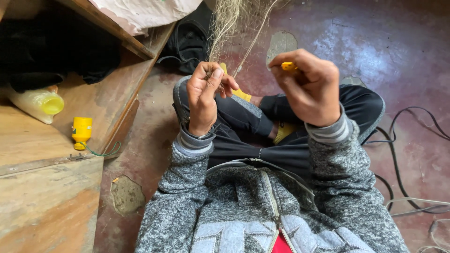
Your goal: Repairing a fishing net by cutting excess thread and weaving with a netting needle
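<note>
Nearest the camera was a grey knitted jacket point(262, 211) with a zip down the front, worn by a person seated cross-legged on a worn reddish floor point(403, 42) in black trousers point(243, 126). Both forearms were raised over the lap. The left hand point(204, 96) was curled closed, fingers pinching fine pale strands of netting point(229, 23) that ran up and away to the far edge of view. The right hand point(311, 86) was closed too, thumb and fingers gripping a small yellow tool point(289, 66) (only its tip showed, so its shape could not be told). The two hands were near each other but apart.

To the left stood a low wooden platform point(42, 140). On it lay a yellow spool point(81, 132) trailing green thread, and farther left a clear bottle with a yellow cap point(40, 103). Black cables point(398, 154) crossed the floor at the right.
</note>
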